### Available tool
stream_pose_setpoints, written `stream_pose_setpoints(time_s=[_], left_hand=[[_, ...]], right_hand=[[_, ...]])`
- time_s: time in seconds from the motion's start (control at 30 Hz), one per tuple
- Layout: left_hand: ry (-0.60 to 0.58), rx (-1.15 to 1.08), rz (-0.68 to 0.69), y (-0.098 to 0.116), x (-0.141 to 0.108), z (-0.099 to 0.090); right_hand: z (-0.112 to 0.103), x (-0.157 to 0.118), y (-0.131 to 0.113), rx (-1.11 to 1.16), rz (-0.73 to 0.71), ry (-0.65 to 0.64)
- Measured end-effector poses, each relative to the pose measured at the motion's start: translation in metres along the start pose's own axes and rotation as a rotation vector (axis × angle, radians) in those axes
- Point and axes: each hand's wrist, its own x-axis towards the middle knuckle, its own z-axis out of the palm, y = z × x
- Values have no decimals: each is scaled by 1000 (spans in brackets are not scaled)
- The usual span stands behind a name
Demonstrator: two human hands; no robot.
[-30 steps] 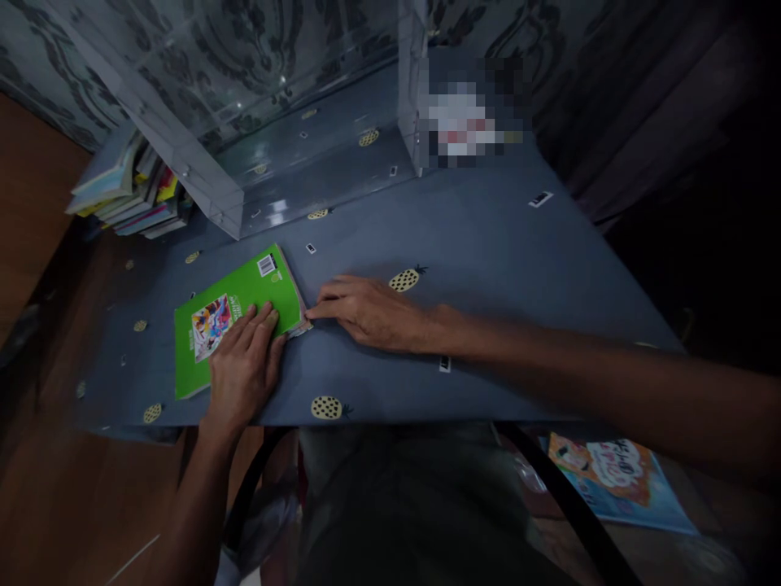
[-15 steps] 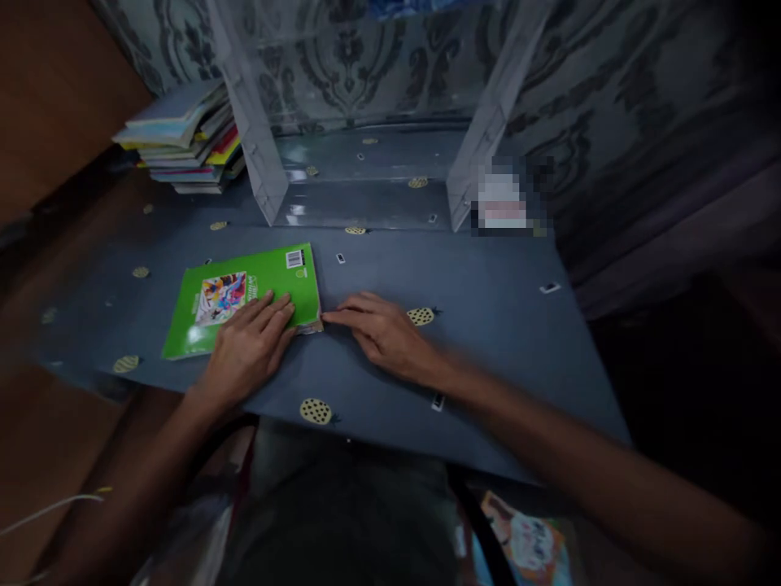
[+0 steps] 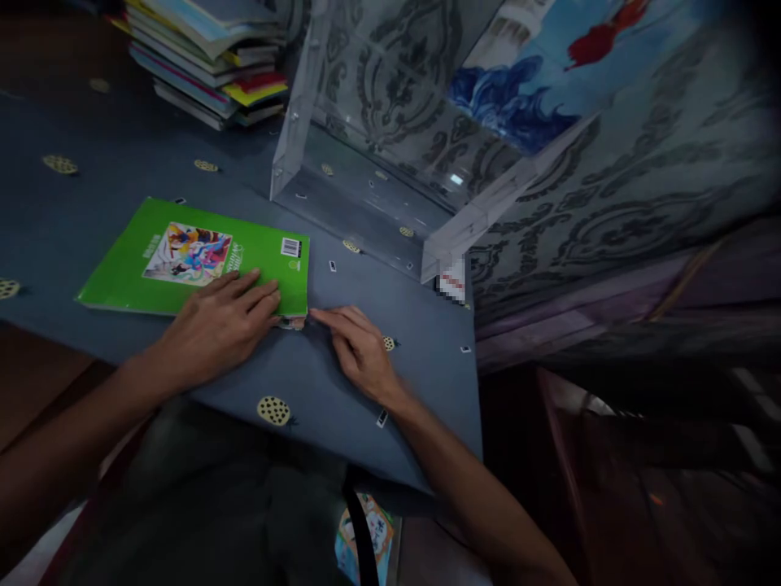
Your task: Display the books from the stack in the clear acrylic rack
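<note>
A green book [image 3: 131, 273] with a colourful picture and a barcode on its cover lies flat on the table. My left hand [image 3: 213, 334] rests on the lower part of the cover, fingers stretched out and pressed flat. At the book's lower right corner, where the page edges look worn, is my right hand [image 3: 359, 346]. Its index finger points out and reaches the corner, or very nearly; the other fingers are bent, and I see nothing held in them.
A clear plastic shelf frame [image 3: 448, 244] stands at the back of the table, with a stack of books [image 3: 204, 65] left of it. The patterned blue tablecloth [image 3: 329, 382] ends at the right edge. A colourful package [image 3: 375, 533] sits below the front edge.
The view has turned and tilted to the right, bringing a poster and the floor area on the right into sight. Both hands keep about the same places at the book.
</note>
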Motion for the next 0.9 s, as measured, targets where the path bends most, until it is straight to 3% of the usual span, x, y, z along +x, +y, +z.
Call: stream_pose_setpoints(time_s=[0.57, 0.9], left_hand=[[7, 24, -13, 2, 1, -2], [-15, -127, -84, 2, 1, -3]], right_hand=[[0, 2, -3, -7, 25, -4], [0, 2, -1, -2, 4, -2]])
